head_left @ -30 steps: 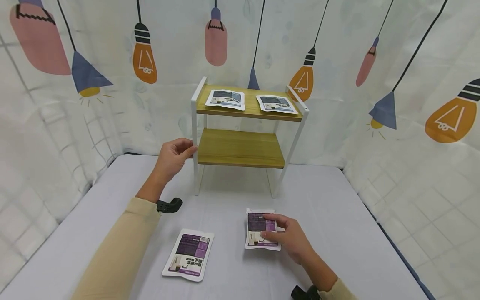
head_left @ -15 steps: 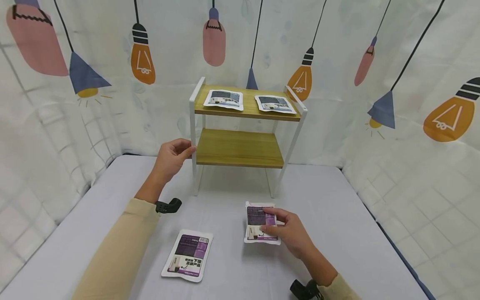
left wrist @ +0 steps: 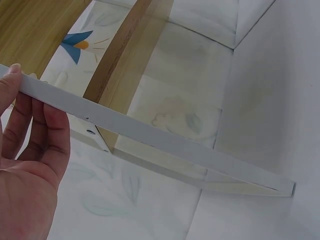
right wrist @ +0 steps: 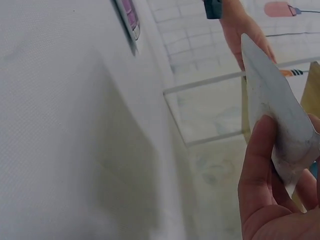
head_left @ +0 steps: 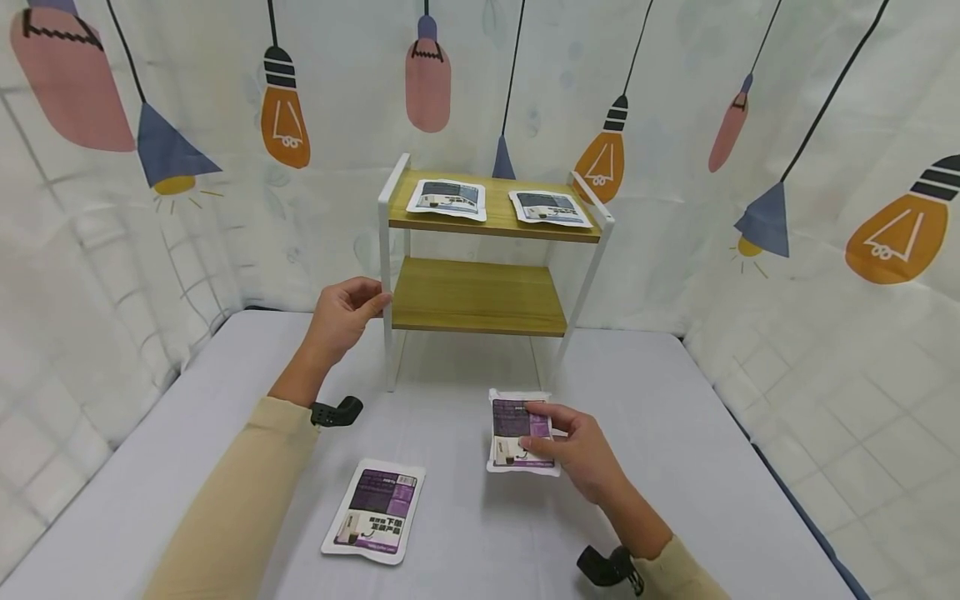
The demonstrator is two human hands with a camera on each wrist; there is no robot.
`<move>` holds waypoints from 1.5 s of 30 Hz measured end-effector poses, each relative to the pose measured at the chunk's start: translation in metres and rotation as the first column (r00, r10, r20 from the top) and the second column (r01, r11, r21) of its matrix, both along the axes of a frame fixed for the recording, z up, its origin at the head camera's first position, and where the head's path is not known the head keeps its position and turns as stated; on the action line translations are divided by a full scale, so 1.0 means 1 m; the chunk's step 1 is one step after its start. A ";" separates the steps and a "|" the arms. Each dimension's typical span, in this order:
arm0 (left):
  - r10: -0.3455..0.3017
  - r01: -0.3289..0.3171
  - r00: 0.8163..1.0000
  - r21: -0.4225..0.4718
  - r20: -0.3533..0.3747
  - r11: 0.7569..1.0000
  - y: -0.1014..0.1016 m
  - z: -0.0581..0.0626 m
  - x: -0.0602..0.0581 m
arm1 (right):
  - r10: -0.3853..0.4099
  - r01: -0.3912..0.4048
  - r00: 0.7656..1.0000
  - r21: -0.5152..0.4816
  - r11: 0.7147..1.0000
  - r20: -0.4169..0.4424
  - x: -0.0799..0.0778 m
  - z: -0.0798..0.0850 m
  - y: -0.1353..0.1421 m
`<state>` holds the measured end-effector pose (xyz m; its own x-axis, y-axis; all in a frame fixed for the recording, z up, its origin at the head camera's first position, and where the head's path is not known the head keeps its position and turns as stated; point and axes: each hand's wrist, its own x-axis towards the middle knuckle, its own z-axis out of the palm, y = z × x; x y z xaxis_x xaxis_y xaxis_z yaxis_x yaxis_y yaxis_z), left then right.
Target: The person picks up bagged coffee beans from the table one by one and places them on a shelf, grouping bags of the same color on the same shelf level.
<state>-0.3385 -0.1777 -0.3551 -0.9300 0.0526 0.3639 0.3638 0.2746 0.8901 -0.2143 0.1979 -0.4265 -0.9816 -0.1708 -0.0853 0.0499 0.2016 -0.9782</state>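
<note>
Perhaps Half Done: Two Up, Two Not

Underneath it all was the white cloth-covered table (head_left: 637, 383). On it stood the white-framed rack with two yellow-brown wood shelves (head_left: 480, 300). The left hand (head_left: 341, 321) pinched its white side post (head_left: 388, 358) between thumb and fingers. The right hand (head_left: 577, 450) pinched a flat white packet with a purple label (head_left: 510, 421), up off the table, in front of the rack. Another purple-labelled packet (head_left: 375, 512) lay flat on the table. A flat white packet with a dark blue label (head_left: 447, 200) and a second blue-labelled packet (head_left: 551, 208) already lay apart on the top shelf (head_left: 498, 210). So both purple ones seemed left to do.
</note>
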 end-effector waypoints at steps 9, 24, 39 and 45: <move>-0.006 0.006 1.000 0.003 -0.014 1.000 -0.001 0.000 -0.001 | -0.027 0.027 0.999 0.028 0.999 -0.029 -0.006 0.006 -0.002; 0.005 -0.004 1.000 0.001 -0.008 1.000 0.000 0.000 0.001 | -0.047 0.047 0.996 -0.002 0.999 -0.075 -0.026 0.020 0.000; 0.012 -0.012 1.000 0.011 -0.018 1.000 0.000 -0.002 -0.001 | -0.035 0.031 0.996 -0.048 0.998 -0.084 -0.040 0.034 0.002; 0.005 -0.005 1.000 0.012 -0.025 1.000 0.000 -0.003 -0.001 | -0.030 0.020 0.996 -0.108 0.994 -0.090 -0.046 0.039 0.004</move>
